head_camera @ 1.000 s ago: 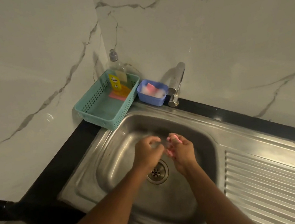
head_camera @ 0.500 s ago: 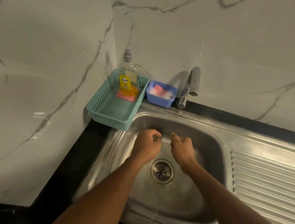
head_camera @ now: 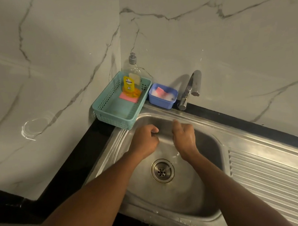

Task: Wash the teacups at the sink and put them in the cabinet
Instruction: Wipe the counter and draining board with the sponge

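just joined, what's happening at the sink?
A person has both bare hands over the steel sink basin, above the drain. The left hand is curled into a loose fist; the right hand looks wet, fingers partly bent. No teacup is visible in either hand or in the basin. The tap shows no clear stream. A teal basket with a soap bottle and a blue tub sit at the back corner.

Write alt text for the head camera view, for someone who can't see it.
Two bare hands, left curled and right loosely open, hover over a steel sink holding no cup. Behind it sit a teal basket, a blue tub and a tap.
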Motion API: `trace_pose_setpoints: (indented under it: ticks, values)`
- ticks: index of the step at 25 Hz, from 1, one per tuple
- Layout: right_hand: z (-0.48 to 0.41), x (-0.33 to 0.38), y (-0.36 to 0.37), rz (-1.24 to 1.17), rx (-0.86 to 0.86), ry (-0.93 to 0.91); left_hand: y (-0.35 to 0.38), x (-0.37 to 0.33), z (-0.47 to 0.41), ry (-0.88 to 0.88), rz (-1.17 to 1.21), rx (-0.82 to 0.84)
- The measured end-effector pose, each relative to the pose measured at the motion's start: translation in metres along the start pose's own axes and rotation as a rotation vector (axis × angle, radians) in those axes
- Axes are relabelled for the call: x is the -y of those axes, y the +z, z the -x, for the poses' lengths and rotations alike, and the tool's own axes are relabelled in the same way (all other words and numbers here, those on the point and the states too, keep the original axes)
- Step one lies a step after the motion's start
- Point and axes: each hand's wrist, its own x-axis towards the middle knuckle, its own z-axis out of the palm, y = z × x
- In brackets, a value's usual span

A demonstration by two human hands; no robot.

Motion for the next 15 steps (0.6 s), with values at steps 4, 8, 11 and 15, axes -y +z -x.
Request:
trace_pose_setpoints:
  ticks: [4,8,11,15]
  values:
    - [0.002,0.019,-0.001,-0.071,0.025,-0.056,-0.002,0.005,0.011,0.008,0.0,-0.012]
    - [0.006,0.032,-0.003,-0.112,0.01,-0.104,-0.002,0.01,0.021,-0.006,0.008,-0.005]
    - [0.004,0.029,-0.015,-0.124,0.11,-0.065,0.0,0.004,0.028,-0.018,0.055,-0.013]
    - [0.018,-0.003,-0.03,-0.046,0.54,0.234,0.006,-0.014,0.041,-0.103,0.281,0.142]
